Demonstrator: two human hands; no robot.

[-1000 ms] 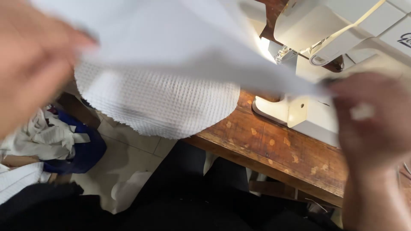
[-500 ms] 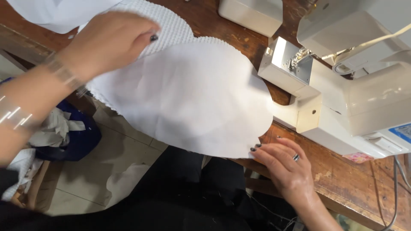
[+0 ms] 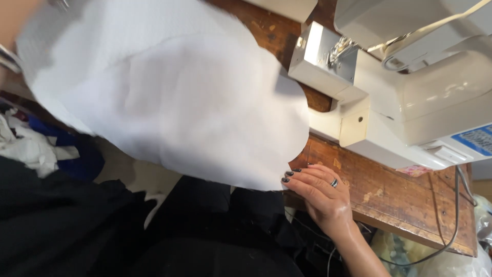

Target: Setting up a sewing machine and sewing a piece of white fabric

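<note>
White cloth (image 3: 169, 97), rounded in outline, fills the left and middle of the view; it lies over the wooden table (image 3: 389, 190), and its near edge hangs past the table's front. A waffle-textured layer shows along its upper part, with a smooth layer on top. At the far upper left a blurred bit of the left hand (image 3: 15, 20) meets the cloth's corner; I cannot tell how its fingers are set. Below the cloth, a heap of white and blue fabric (image 3: 36, 146) lies on the floor, beside dark clothing (image 3: 77, 220). The right hand (image 3: 318, 190) rests flat on the table's front edge, fingers together and stretched out, their dark-nailed tips touching the cloth's lower right rim, gripping nothing. It wears a ring (image 3: 334, 182). A cream sewing machine (image 3: 410, 102) stands at the right, just beside the cloth.
</note>
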